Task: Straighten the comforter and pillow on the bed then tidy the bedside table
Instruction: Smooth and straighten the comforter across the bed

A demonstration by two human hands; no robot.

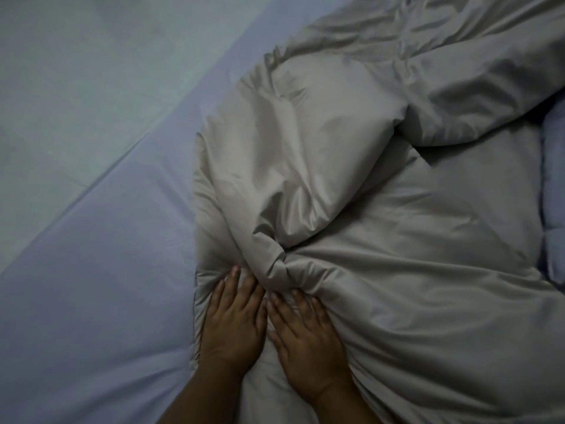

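your left hand and right hand press flat, gripping nothing, on the comforter; pushing may bunch it tighter.

Dim, cool, even light. Floor fills the upper left: pale grey-green, smooth, with faint seam lines. Bed runs diagonally from the lower left toward top centre under a light blue sheet, lightly creased. The bed's edge meets the floor in a straight slanting line.
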